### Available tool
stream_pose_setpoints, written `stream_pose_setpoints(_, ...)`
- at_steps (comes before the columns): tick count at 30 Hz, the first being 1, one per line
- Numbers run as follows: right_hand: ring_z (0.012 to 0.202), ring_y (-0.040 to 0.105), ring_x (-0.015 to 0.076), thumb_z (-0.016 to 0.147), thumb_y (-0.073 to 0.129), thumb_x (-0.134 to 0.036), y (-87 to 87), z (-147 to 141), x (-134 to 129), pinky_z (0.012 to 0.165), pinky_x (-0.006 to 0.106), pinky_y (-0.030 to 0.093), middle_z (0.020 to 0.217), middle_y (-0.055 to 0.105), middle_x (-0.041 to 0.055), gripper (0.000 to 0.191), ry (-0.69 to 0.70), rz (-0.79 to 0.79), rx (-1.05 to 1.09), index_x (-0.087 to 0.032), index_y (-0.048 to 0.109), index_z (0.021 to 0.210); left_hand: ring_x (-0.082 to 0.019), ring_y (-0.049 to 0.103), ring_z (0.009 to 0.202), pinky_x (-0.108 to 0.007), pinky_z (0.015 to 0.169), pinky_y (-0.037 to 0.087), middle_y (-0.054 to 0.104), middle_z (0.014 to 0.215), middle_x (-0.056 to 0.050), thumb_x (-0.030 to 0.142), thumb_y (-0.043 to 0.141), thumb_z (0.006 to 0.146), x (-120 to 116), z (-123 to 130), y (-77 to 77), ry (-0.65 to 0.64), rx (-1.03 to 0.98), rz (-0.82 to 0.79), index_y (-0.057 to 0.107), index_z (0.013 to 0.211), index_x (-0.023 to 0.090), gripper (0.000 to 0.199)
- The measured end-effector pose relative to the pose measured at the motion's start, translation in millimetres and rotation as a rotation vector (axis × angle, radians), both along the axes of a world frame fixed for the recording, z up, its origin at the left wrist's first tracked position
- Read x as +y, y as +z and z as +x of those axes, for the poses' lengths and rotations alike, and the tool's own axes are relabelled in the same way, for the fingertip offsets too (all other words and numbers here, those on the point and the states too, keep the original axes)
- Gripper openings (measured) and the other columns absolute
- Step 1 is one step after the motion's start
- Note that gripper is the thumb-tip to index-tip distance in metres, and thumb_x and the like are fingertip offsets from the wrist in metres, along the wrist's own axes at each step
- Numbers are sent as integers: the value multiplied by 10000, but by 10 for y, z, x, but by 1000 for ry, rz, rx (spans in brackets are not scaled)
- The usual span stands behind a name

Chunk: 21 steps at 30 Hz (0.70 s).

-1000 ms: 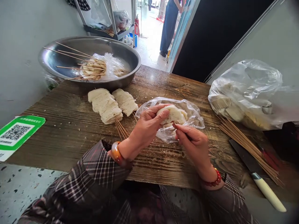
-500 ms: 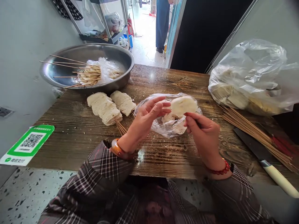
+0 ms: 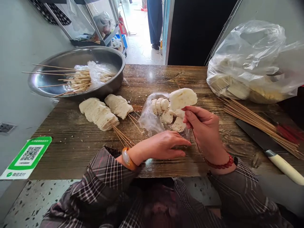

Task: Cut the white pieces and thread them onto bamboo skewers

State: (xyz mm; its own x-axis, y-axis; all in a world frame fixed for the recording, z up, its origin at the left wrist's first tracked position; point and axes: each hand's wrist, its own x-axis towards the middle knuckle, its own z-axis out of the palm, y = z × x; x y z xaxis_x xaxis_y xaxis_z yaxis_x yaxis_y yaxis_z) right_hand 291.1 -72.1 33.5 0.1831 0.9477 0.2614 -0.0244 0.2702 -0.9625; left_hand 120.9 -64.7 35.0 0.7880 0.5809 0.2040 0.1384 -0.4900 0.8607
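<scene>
My right hand point(image 3: 203, 131) pinches a thin bamboo skewer point(image 3: 196, 144), mostly hidden by the fingers. A flat, pale, oval slice of bread or dough point(image 3: 183, 98) stands up just beyond the fingertips, apparently on that skewer. My left hand point(image 3: 168, 144) is open, palm down and fingers stretched, low over the table in front of a clear plastic bag point(image 3: 148, 117). It appears to hold nothing. Several pale rolled pieces point(image 3: 160, 105) lie in the opened bag. To the left rest two skewered stacks of slices, a larger one point(image 3: 98, 114) and a smaller one point(image 3: 118, 106).
A steel basin point(image 3: 109, 53) at back left holds a bag of skewered pieces, sticks over its rim. A full plastic bag point(image 3: 249, 66), a skewer bundle point(image 3: 258, 126) and a knife point(image 3: 282, 164) lie right. A QR-code card point(image 3: 28, 156) is at left. Someone's legs point(image 3: 155, 22) show beyond the doorway.
My left hand has dropped from beside the slice to the near side of the bag, turning palm down. My right hand still pinches at the slice. The view has shifted slightly.
</scene>
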Motion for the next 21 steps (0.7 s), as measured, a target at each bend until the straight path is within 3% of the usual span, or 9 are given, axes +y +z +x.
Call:
stream_pose_setpoints(2,539,540,90,871,713,-356,3,3,-1,483,248,469,704,683,-15,168,-22,-14,-9,-235,785,964,-216,724,935,-341,873,561,785,1048,-91,255,655,900,21,-5,8,-88,6,-6,766,1124,215,253)
stream_pose_setpoints(3,539,541,91,869,716,-359,5,8,-2,484,248,470,699,681,-16,176,-35,-16,-12,-234,785,971,-212,719,935,-345,867,555,782,1057,-97,257,620,924,46,-18,10,-51,-10,-20,765,1115,204,246)
stream_pose_setpoints(7,555,550,96,868,718,-366,4,25,2,494,254,472,707,685,-13,187,-54,-8,-16,-241,788,988,-165,651,768,-304,725,502,751,842,-59,286,624,911,209,-111,-29,424,-56,-1,763,925,180,175)
stream_pose_setpoints(10,560,554,95,870,711,-361,-1,29,20,489,255,467,760,708,-6,178,-64,7,-10,-249,784,988,-153,580,725,-300,693,455,704,801,-46,252,641,879,324,-151,-120,611,18,130,738,892,180,122)
stream_pose_setpoints(15,542,535,93,889,673,-363,-3,33,55,503,259,466,723,687,-17,187,-43,26,-42,-246,779,990,-201,587,860,-362,809,475,668,898,-66,259,667,867,340,-12,-226,581,230,372,722,936,193,110)
stream_pose_setpoints(18,532,529,95,888,669,-364,-12,38,65,515,262,474,687,672,-23,201,-36,25,-51,-235,778,997,-262,580,961,-425,873,473,650,954,-99,342,697,860,288,139,-191,554,413,512,724,913,181,172)
stream_pose_setpoints(21,529,532,98,883,673,-364,-32,47,71,511,262,469,691,680,-20,201,-46,37,-46,-234,783,988,-301,571,996,-461,878,470,640,989,-138,370,687,862,247,261,-136,577,543,547,721,884,150,224)
